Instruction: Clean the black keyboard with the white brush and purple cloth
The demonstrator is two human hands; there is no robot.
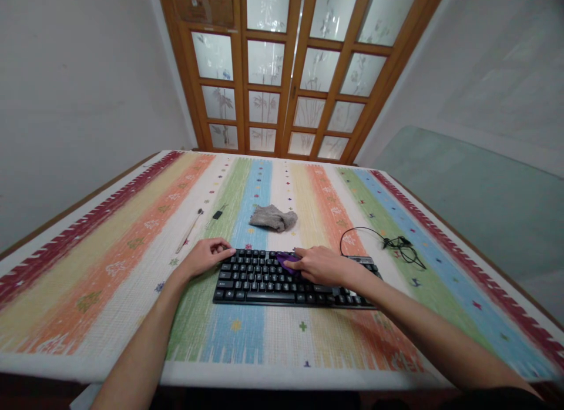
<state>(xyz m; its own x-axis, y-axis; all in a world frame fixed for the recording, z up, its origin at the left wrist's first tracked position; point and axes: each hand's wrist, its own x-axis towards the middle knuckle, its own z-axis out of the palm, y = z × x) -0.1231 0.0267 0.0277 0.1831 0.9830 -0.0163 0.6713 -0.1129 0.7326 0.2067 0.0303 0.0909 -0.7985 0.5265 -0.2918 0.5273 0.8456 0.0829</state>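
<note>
A black keyboard (258, 281) lies flat on the striped cloth in front of me. My left hand (207, 257) grips its upper left corner, thumb on the top edge and fingers curled beside it. Over the upper middle keys, my right hand (321, 265) is closed around a small purple object (287, 263), pressed against the keys. Its exact kind is hard to make out, as the fingers cover part of it. The right hand and forearm hide some of the keyboard's right side. Just beyond the keyboard sits a crumpled grey cloth (273, 218).
A thin brush (190, 231) and a small black item (217, 214) lie to the left. The keyboard's black cable (399, 244) is bundled at the right. A striped tablecloth (132, 281) covers the table. Wooden glazed doors (267, 75) stand behind it.
</note>
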